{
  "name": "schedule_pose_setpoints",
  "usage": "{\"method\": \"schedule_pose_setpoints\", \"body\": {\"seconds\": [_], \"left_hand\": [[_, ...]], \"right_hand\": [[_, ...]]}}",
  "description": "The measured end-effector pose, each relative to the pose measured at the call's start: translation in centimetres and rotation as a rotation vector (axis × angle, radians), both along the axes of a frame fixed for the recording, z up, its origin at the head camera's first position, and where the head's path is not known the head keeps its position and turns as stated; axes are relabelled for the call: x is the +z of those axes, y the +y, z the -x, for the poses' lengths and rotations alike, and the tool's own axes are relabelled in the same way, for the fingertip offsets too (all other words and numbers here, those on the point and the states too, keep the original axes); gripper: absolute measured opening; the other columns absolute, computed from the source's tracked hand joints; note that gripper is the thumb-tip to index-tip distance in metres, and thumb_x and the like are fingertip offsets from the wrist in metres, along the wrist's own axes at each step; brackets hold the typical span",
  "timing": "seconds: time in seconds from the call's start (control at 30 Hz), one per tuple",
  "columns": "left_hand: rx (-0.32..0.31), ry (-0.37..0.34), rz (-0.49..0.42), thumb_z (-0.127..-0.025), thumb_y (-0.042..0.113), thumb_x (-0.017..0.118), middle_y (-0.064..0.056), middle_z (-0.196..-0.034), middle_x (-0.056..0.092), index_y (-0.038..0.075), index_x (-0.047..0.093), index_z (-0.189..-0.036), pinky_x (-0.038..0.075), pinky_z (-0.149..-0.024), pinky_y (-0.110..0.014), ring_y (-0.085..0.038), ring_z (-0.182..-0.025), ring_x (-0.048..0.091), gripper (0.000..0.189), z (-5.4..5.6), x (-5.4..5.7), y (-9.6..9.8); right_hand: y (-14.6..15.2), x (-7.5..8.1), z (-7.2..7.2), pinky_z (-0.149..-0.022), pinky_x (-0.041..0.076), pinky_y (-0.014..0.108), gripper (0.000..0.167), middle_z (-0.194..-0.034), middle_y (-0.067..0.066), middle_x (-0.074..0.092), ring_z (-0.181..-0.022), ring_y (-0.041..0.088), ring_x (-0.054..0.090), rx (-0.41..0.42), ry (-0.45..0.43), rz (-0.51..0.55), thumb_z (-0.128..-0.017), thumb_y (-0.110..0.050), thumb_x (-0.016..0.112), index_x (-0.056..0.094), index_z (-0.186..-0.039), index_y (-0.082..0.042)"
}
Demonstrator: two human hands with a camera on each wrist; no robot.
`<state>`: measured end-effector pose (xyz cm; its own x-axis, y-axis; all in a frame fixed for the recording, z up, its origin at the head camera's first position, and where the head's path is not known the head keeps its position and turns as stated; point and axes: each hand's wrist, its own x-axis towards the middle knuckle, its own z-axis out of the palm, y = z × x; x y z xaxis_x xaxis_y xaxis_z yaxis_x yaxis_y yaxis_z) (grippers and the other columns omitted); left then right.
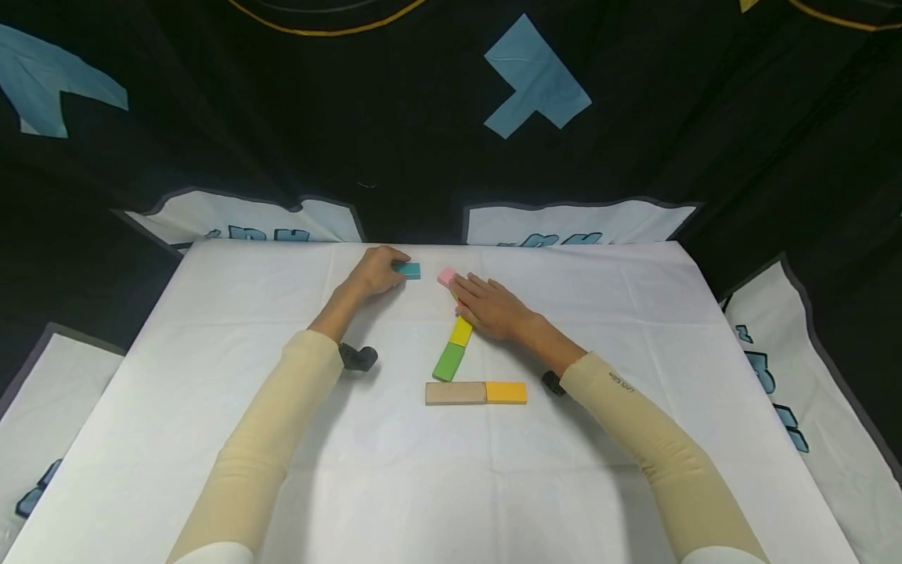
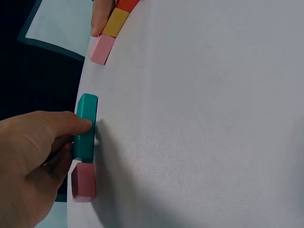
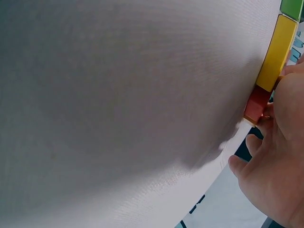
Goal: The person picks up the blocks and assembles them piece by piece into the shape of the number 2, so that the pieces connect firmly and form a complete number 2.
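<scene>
Near the table's far edge, my left hand (image 1: 377, 270) pinches a teal block (image 2: 86, 128) between thumb and fingers. A pink block (image 2: 84, 182) lies end to end with the teal one in the left wrist view. To the right, my right hand (image 1: 493, 305) rests along a slanted row of blocks with its fingers extended, partly hiding them. This row has a pink block (image 1: 447, 277) at the far end, a red block (image 3: 257, 104), a yellow block (image 1: 461, 332) and a green block (image 1: 447, 363) nearest me. Another yellow block (image 2: 116, 22) sits between the pink and red ones.
A tan block (image 1: 455, 393) and an orange-yellow block (image 1: 506, 393) form a straight row in front of the green block. All lie on a white-covered table (image 1: 395, 486). A dark curtain (image 1: 395, 141) hangs behind its far edge.
</scene>
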<state>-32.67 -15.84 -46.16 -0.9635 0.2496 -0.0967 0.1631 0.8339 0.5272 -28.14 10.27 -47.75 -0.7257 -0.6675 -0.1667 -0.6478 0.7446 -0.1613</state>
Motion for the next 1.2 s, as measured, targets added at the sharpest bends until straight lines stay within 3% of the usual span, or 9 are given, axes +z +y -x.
{"method": "schedule_pose_setpoints", "body": {"seconds": [0.4, 1.2], "left_hand": [[-0.008, -0.009, 0.024, -0.090, 0.002, 0.067, -0.021, -0.136, 0.058, -0.004, 0.063, -0.130, 0.034, -0.113, -0.045, -0.036, -0.131, 0.048, 0.041, -0.1, 0.4, 0.3], [-0.055, -0.062, -0.011, -0.089, 0.007, 0.066, -0.019, -0.140, 0.055, -0.001, 0.061, -0.134, 0.032, -0.113, -0.047, -0.036, -0.133, 0.045, 0.046, 0.6, -0.1, -0.7]], "right_hand": [[0.1, 0.0, 0.2, -0.120, 0.013, 0.047, 0.061, -0.166, 0.004, 0.012, -0.152, 0.026, 0.009, 0.012, -0.002, -0.015, -0.109, -0.039, 0.035, 0.016, -0.161, -0.014], [0.1, 0.2, 0.2, -0.120, 0.014, 0.046, 0.061, -0.166, 0.004, 0.013, -0.151, 0.025, 0.011, 0.013, 0.005, -0.020, -0.109, -0.039, 0.035, 0.016, -0.161, -0.014]]}}
